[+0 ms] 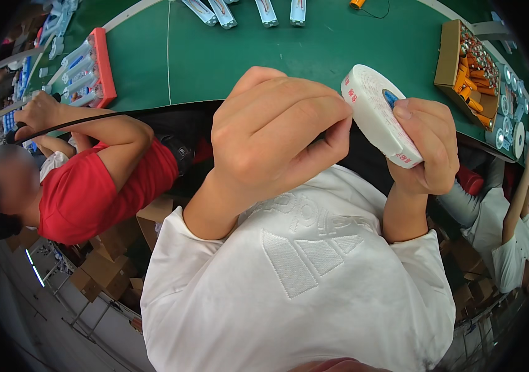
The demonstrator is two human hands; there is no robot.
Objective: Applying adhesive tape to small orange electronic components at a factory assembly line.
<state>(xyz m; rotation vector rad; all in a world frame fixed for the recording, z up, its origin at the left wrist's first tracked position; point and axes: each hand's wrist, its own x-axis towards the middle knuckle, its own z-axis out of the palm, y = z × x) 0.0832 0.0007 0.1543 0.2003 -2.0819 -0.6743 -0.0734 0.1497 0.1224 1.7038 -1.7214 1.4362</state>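
Note:
A thick roll of white tape (370,108) with red print on its rim is held up in front of my chest, tilted, its blue core partly showing. My right hand (425,139) is closed around its right side, with the thumb pressing by the core. My left hand (283,133) is closed in a pinch, its fingertips right at the roll's left edge. Whatever lies between those fingertips is hidden from this view.
Beyond my hands spreads a green table (239,56) with several light-blue casings (265,12) and an orange wired cell (357,4). A coral bin (104,68) holds more casings at left; a cardboard box (447,53) of orange wired parts stands at right. People sit either side.

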